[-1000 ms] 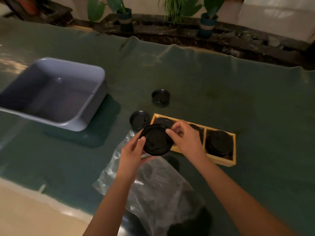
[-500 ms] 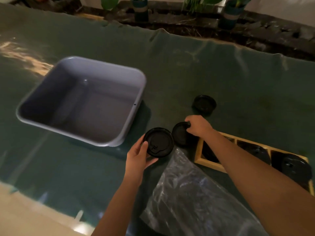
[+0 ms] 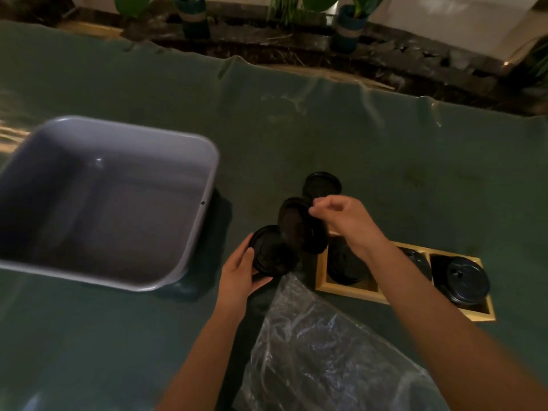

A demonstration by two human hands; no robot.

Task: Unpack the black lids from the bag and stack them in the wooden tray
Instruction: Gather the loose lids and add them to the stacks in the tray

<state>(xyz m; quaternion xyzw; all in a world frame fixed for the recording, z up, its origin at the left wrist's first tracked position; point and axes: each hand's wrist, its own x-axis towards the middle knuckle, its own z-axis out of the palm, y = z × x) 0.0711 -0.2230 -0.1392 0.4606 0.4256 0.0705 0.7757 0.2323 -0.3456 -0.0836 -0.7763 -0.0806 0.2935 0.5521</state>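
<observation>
My left hand (image 3: 237,277) grips a round black lid (image 3: 271,253) by its near left edge, just left of the wooden tray (image 3: 350,289). My right hand (image 3: 341,221) pinches the far edge of a second black lid (image 3: 299,225), lifted and tilted above the tray's left end. A third black lid (image 3: 321,183) lies on the green cloth beyond them. The tray's compartments hold black lids: the left one (image 3: 344,262), partly behind my right wrist, and a stack at the right (image 3: 461,280). The clear plastic bag (image 3: 320,351) lies crumpled in front of the tray, with dark lids inside.
A grey plastic tub (image 3: 112,203) stands at the left on the green cloth (image 3: 326,129). Potted plants (image 3: 347,28) and a dark stone ledge run along the far edge of the table. A pale strip of table shows at the near left.
My right hand has lifted the lid it touched on the cloth and tilted it up. My left hand still holds its lid at the same place. The camera has shifted slightly.
</observation>
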